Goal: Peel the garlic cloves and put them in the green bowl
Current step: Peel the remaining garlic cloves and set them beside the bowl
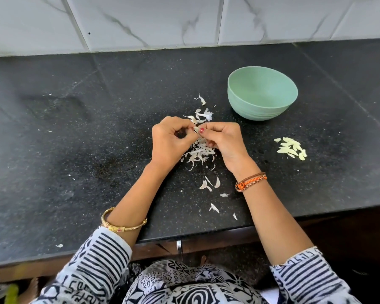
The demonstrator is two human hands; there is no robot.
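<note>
Both hands, left hand and right hand, pinching one garlic clove over the skin pile, catching scraps; green bowl waiting near.

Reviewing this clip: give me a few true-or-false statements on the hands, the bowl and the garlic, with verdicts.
1. Both hands, left hand and right hand, pinch one garlic clove. True.
2. The green bowl holds peeled cloves. False: it looks empty.
3. The peeled cloves lie on the black countertop right of the hands. True.
4. The garlic skins are piled in the bowl. False: they are scattered on the countertop.
</note>
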